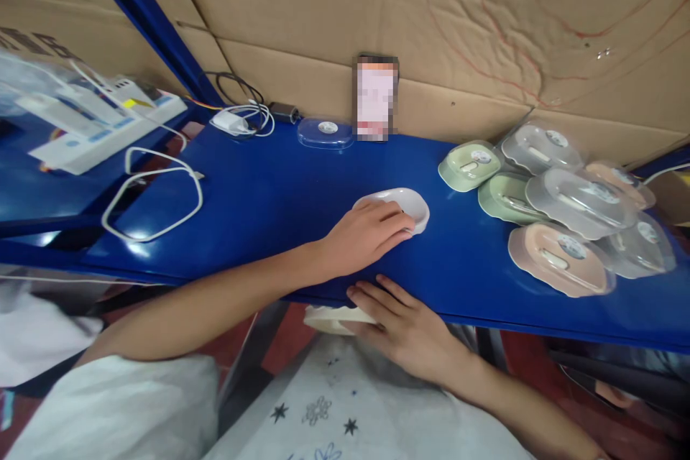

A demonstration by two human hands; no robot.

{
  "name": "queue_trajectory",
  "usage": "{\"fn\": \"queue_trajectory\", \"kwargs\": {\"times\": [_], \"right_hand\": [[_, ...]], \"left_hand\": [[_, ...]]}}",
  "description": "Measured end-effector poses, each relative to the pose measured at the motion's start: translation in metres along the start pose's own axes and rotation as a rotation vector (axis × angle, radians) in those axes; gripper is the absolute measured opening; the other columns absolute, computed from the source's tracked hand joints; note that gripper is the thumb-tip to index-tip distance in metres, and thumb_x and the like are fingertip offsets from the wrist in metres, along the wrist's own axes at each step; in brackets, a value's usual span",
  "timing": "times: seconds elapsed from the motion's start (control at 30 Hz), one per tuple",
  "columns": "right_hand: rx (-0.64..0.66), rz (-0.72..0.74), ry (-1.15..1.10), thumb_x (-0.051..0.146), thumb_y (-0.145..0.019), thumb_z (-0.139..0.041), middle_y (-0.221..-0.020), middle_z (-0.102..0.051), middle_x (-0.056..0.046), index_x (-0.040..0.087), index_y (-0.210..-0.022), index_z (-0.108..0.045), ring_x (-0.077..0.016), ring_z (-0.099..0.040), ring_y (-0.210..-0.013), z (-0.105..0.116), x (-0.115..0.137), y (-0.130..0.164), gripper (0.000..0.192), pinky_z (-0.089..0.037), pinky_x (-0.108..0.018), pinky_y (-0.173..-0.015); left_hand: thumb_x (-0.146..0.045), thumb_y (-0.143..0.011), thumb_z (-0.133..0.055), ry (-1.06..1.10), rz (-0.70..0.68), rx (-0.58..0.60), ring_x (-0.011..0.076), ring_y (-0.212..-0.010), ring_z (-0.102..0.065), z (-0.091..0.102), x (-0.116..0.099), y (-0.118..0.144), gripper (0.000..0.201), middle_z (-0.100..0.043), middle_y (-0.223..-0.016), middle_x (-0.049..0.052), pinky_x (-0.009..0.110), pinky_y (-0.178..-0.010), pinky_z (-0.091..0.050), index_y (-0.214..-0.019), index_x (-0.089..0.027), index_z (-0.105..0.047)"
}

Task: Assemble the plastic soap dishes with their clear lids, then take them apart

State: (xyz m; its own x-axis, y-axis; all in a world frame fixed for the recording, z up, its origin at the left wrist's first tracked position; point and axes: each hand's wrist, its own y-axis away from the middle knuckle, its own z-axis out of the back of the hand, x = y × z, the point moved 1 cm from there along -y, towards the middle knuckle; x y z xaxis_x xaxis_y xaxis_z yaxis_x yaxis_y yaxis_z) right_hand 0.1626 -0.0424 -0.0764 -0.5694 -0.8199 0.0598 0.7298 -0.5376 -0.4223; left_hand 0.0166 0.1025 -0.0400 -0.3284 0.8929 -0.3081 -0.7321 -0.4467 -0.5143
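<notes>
1. Left hand [366, 233] lies palm down on a white oval tray [402, 205] in the middle of the blue table [269, 194]; fingers curled loosely over its near edge, not a full grip.
2. Right hand [402, 323] sits at the table's front edge, fingers spread, resting on a cream piece [328, 318] just below the tabletop, on the person's lap. Grip or plain rest, cannot tell.
3. Right side of the table: a pile of green, pink and clear lidded trays [560, 208], some overlapping, well apart from the white one.
4. Back edge: a clear lid [325, 132] beside a blurred phone [376, 97] leaning on cardboard.
5. Left: white cable loop [154, 194], charger [231, 121], white boxes [102, 126].
</notes>
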Motion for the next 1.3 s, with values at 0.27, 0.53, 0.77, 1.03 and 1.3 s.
{"fn": "queue_trajectory", "kwargs": {"times": [0.27, 0.53, 0.77, 1.03, 1.3], "right_hand": [[0.111, -0.399, -0.256, 0.014, -0.105, -0.051, -0.173, -0.043, -0.004, 0.030, -0.143, -0.069, -0.0272, -0.042, -0.160, 0.057, -0.045, 0.038, 0.045, -0.050, -0.052, -0.124], [-0.146, -0.788, 0.036, 0.041, -0.112, -0.048, -0.155, -0.062, -0.017, 0.023, -0.147, -0.068, -0.0342, -0.059, -0.144, 0.046, -0.102, 0.079, 0.044, -0.048, -0.058, -0.119], [0.026, -0.729, 0.188, 0.050, -0.111, -0.050, -0.136, -0.065, -0.017, 0.028, -0.159, -0.056, -0.0343, -0.065, -0.118, 0.045, -0.085, 0.067, 0.053, -0.052, -0.058, -0.103], [-0.184, -0.557, 0.044, 0.036, -0.105, -0.069, -0.179, -0.026, -0.015, 0.035, -0.176, -0.011, -0.0385, -0.036, -0.162, 0.056, -0.077, 0.060, 0.092, -0.047, -0.061, -0.123], [-0.308, -0.517, -0.045, 0.020, -0.103, -0.069, -0.157, -0.062, -0.008, 0.032, -0.154, -0.058, -0.0276, -0.063, -0.143, 0.057, -0.084, 0.051, 0.054, -0.053, -0.047, -0.122]], "left_hand": [[-0.030, -0.115, -0.049, -0.072, -0.019, 0.148, 0.0216, -0.106, -0.069, 0.013, 0.022, 0.005, 0.022, -0.075, -0.112, 0.004, 0.038, -0.100, -0.045, -0.119, -0.023, -0.069], [-0.030, -0.109, -0.057, -0.122, 0.127, 0.204, 0.0277, -0.120, -0.066, 0.013, 0.027, 0.004, 0.020, -0.071, -0.124, 0.008, 0.045, -0.107, -0.042, -0.124, -0.023, -0.068], [-0.023, -0.109, -0.055, -0.165, 0.248, 0.017, 0.0282, -0.117, -0.071, 0.020, 0.031, 0.002, 0.021, -0.077, -0.123, 0.009, 0.046, -0.106, -0.047, -0.124, -0.022, -0.068], [-0.018, -0.109, -0.061, 0.032, -0.298, -0.188, 0.0163, -0.105, -0.076, 0.016, -0.009, 0.007, 0.018, -0.082, -0.114, 0.001, 0.033, -0.095, -0.054, -0.119, -0.028, -0.072], [-0.031, -0.104, -0.071, -0.120, -0.300, -0.185, 0.0229, -0.121, -0.073, 0.019, -0.008, 0.007, 0.018, -0.081, -0.121, 0.004, 0.050, -0.120, -0.044, -0.122, -0.027, -0.069]]}}
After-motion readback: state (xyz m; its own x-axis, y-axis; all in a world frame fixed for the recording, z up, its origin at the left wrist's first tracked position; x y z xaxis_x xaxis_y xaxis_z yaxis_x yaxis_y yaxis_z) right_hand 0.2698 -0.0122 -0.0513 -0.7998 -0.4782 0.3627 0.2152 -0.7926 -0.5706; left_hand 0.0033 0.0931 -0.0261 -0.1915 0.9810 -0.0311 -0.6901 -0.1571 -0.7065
